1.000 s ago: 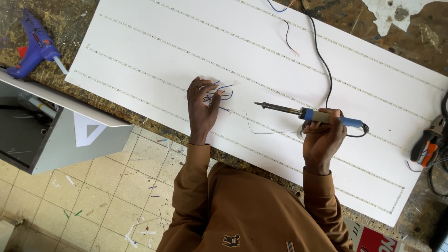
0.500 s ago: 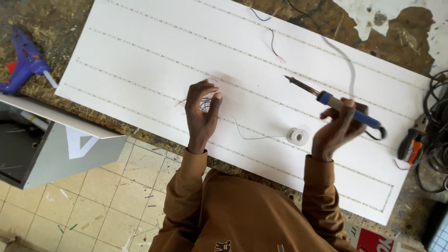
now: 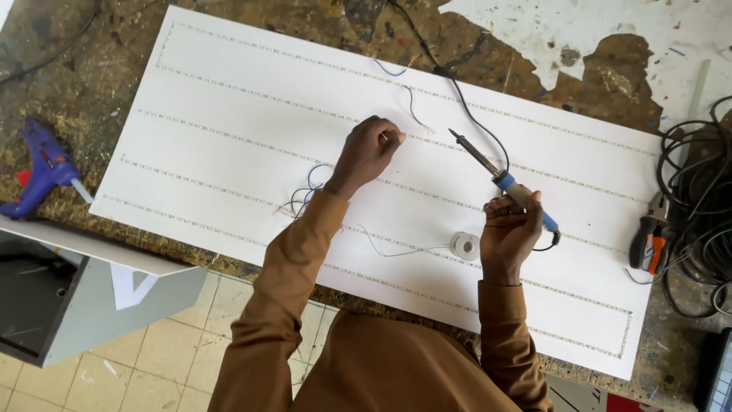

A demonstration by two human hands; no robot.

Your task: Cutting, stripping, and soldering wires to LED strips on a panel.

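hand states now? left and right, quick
Left hand: closed, fingertips pinched at a thin wire on the white board; actual grip cannot be told.
Right hand: closed on the soldering iron.

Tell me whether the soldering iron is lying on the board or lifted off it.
Lifted: the right hand grips the soldering iron, tip angled above the white board.

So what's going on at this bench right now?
A person in a brown top leans over a large white board crossed by rows of tiny light strips. The right hand holds a blue-handled soldering iron, tip raised just above the board. The left hand pinches a thin wire near one strip. A small reel of solder lies beside the right hand, with a blue glue gun off to the side.
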